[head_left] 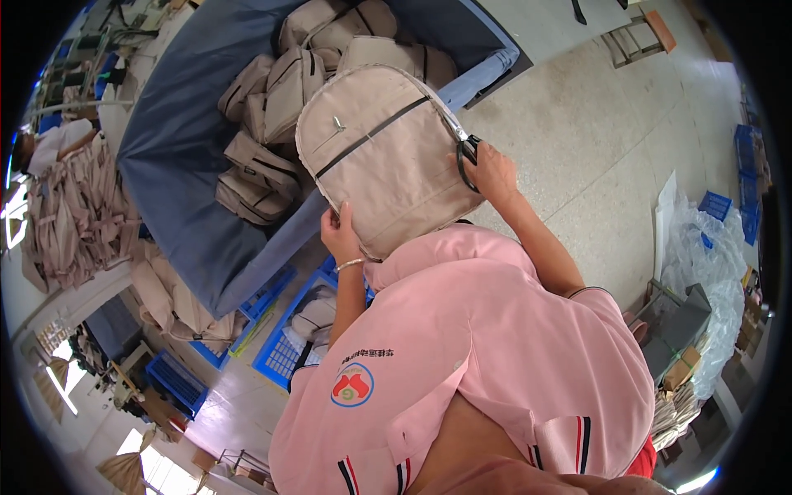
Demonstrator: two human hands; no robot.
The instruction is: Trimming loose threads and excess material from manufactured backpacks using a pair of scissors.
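A beige backpack (379,157) with a dark zip band across its front is held up before me, its lower end close to my body. My left hand (340,233) grips its lower left edge, fingers wrapped behind and thumb in front. My right hand (493,173) is closed around the black handles of a pair of scissors (464,175). The scissors' metal blades lie along the bag's upper right edge. Part of the right fingers is hidden behind the handles.
A large blue fabric-lined bin (177,157) at the far left holds several beige backpacks (285,91). Blue plastic crates (276,351) stand below it. More beige pieces (74,214) hang at far left, near a person (62,140). Clear plastic sheeting (701,256) lies at right.
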